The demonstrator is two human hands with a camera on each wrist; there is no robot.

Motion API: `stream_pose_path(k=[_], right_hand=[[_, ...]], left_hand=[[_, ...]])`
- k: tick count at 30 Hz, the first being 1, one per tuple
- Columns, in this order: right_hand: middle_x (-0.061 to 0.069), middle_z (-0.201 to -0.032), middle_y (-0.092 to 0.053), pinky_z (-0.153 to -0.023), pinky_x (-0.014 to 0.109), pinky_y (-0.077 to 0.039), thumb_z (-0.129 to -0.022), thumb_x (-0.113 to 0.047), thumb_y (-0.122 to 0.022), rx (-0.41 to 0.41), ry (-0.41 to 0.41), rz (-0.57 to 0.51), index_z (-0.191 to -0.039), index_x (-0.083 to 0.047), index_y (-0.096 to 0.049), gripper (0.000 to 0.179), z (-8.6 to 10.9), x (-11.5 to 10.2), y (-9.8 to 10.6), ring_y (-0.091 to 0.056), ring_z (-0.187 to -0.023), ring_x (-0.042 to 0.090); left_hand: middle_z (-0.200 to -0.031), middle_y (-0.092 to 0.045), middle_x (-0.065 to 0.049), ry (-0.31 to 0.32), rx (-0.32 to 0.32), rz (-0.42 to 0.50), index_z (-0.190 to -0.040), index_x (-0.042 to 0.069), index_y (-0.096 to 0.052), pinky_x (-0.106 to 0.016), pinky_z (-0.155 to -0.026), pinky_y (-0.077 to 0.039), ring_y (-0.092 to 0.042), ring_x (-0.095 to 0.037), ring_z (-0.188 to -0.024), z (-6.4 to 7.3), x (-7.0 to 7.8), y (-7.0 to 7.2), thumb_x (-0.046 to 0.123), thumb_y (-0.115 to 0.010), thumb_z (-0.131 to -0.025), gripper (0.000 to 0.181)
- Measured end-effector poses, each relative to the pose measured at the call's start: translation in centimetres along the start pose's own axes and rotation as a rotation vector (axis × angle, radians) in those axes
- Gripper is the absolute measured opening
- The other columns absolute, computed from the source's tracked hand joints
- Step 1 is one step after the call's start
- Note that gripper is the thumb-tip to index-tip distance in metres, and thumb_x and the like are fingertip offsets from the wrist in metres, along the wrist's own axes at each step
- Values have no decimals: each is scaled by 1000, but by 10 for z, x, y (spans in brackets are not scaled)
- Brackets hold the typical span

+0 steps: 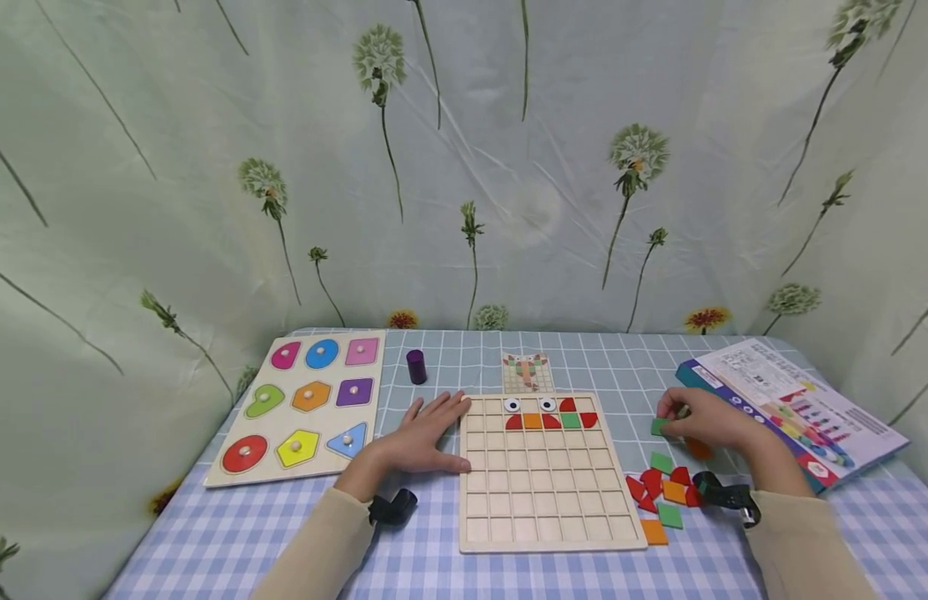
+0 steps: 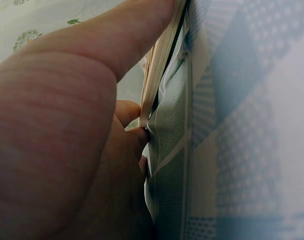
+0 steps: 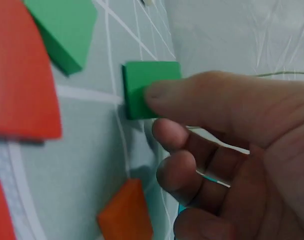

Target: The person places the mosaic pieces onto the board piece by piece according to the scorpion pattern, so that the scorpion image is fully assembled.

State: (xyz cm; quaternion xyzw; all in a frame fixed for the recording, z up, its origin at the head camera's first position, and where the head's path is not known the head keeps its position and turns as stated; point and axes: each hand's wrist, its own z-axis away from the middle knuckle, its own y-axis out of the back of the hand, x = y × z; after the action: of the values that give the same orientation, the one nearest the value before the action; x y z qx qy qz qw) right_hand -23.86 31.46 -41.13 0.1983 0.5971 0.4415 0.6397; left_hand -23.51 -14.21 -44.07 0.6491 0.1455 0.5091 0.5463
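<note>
A wooden grid board [image 1: 537, 483] lies in front of me. Its upper rows hold two eye tiles [image 1: 547, 405], red quarter-round pieces [image 1: 551, 422], an orange square [image 1: 533, 421] and a green square [image 1: 570, 420]. With fingers spread, my left hand [image 1: 422, 437] rests along the board's left edge; the left wrist view shows thumb and fingertips at the board's side [image 2: 159, 65]. To the right of the board, my right hand [image 1: 707, 417] pinches a green square tile [image 3: 141, 87], thumb on its face. The tile is just above or on the cloth; I cannot tell which.
Loose red, green and orange pieces [image 1: 674, 492] lie right of the board. A pattern card [image 1: 527, 372] touches its far edge. A knob puzzle [image 1: 294, 417] lies left, with a purple cylinder [image 1: 416, 367] beside it. A flat box [image 1: 801, 417] lies at the right.
</note>
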Motion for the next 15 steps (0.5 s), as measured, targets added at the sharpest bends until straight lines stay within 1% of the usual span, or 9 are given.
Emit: stream_pose_path(k=[5,10,15], right_hand=[[5,-91,-60,-65,25,-48,-89,-18,-72,53,21,-8,-101,-8,-61,19,-5,-4,-5,-53,-80,19],[6,-95,-63,-68,28,-50,-92,-19,-69,94,23,-26,-107,-9,-63,19,-10,-11,-9,-56,-83,19],[10,-101,-65,-64,29,-54,-96,-17,-65,106,65,-107,-112,-10,-63,18,-12,-21,-11,-60,-84,21]], left_hand=[[-170,-16,-3,0,1,-2,-161,17,-22,-61,-125,3,-6,-29,-158,0,0,0,53,-74,-84,99],[-170,-16,-4,-1,-1,1,-161,17,-22,-61,-124,2,-6,-29,-158,0,0,-1,54,-74,-84,99],[-169,-16,-3,2,2,1,-161,18,-22,-61,-124,2,-6,-29,-158,0,1,-1,54,-74,-84,99]])
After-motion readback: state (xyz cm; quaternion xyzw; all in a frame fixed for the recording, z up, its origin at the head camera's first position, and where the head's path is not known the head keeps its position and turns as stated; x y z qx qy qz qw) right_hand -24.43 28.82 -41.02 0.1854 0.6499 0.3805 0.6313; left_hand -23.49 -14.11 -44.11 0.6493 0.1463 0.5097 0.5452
